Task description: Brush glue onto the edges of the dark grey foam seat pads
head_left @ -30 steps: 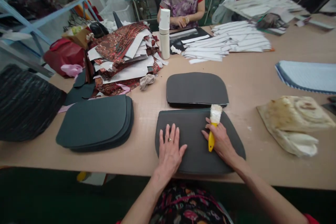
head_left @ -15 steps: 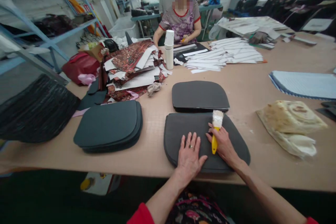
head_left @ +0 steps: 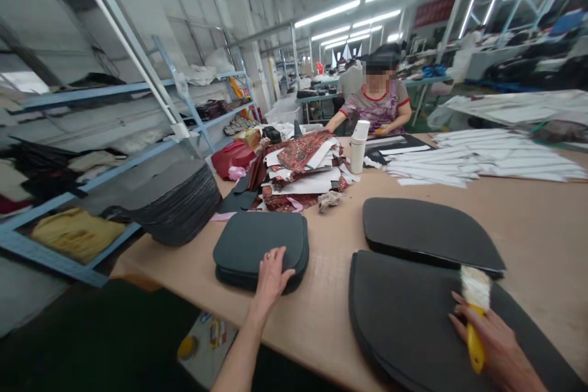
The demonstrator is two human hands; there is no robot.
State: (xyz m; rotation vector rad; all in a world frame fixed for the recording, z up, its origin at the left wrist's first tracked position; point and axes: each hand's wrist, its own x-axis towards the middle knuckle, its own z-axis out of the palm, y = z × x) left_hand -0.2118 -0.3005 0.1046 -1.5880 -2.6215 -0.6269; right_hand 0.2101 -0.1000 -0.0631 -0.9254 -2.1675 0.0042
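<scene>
My left hand [head_left: 272, 271] rests on the front right part of the dark green panel stack [head_left: 257, 239], fingers stretched over the top piece and thumb apart toward the edge. A yellow-handled paintbrush [head_left: 476, 324] is held in my right hand [head_left: 498, 340], its whitish bristles pointing away from me. This hand lies over the nearer dark grey panel stack [head_left: 404, 312], whose right end runs toward the frame's edge. Just behind it sits another dark grey panel stack [head_left: 427, 229] with rounded corners.
At the far left of the table stands a tall stack of black sheets [head_left: 179, 205]. Behind the green stack are patterned red and white scraps [head_left: 303, 174] and a white bottle [head_left: 358, 150]. White strips [head_left: 441, 159] lie before a co-worker [head_left: 376, 104]. Blue shelving [head_left: 151, 150] lines the left.
My left hand has left the grey stack and moved left onto the green one. The view has swung left and up. The brush stays in my right hand over the grey stack.
</scene>
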